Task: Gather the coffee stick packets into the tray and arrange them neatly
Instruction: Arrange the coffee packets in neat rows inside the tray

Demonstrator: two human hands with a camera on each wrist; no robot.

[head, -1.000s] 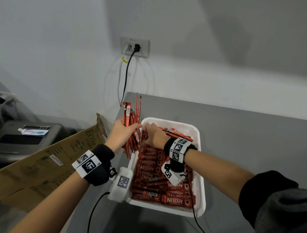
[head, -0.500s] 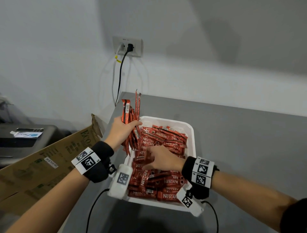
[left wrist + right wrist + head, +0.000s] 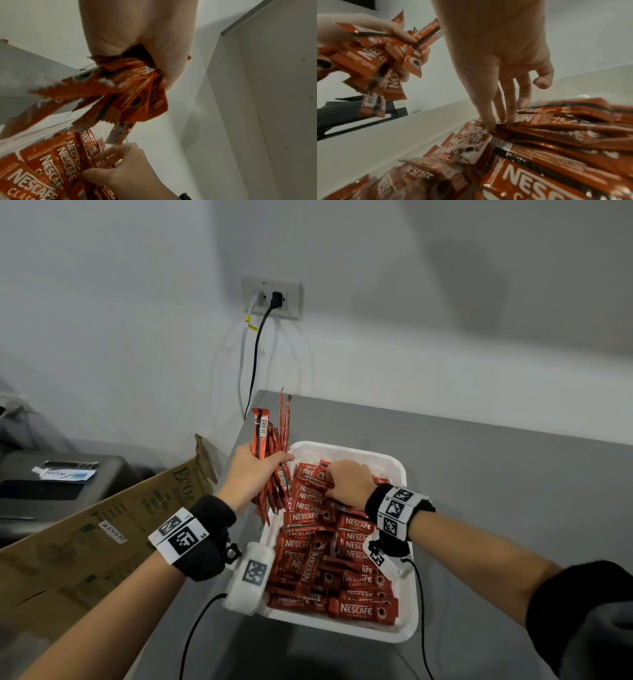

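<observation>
A white tray [image 3: 408,623] on the grey table holds several red Nescafe stick packets [image 3: 356,577] lying mostly crosswise in rough rows. My left hand [image 3: 253,470] grips a bundle of stick packets [image 3: 270,440] upright over the tray's far left corner. In the left wrist view the left hand [image 3: 142,33] is closed round the bundle [image 3: 130,88]. My right hand [image 3: 349,479] reaches into the far part of the tray. Its straight fingers [image 3: 509,108] press down on the packets [image 3: 556,135] there, thumb held apart. The tray wall [image 3: 402,135] runs beside them.
A brown cardboard box [image 3: 102,525] leans against the table's left edge. Beyond it stands a dark grey machine [image 3: 51,484]. A wall socket [image 3: 272,299] with two cables hangs behind the table corner. Bare grey tabletop [image 3: 496,491] lies right of the tray.
My right hand slid from the tray's far end back to its middle, then forward again to the far packets. The left hand kept the bundle upright in the same spot.
</observation>
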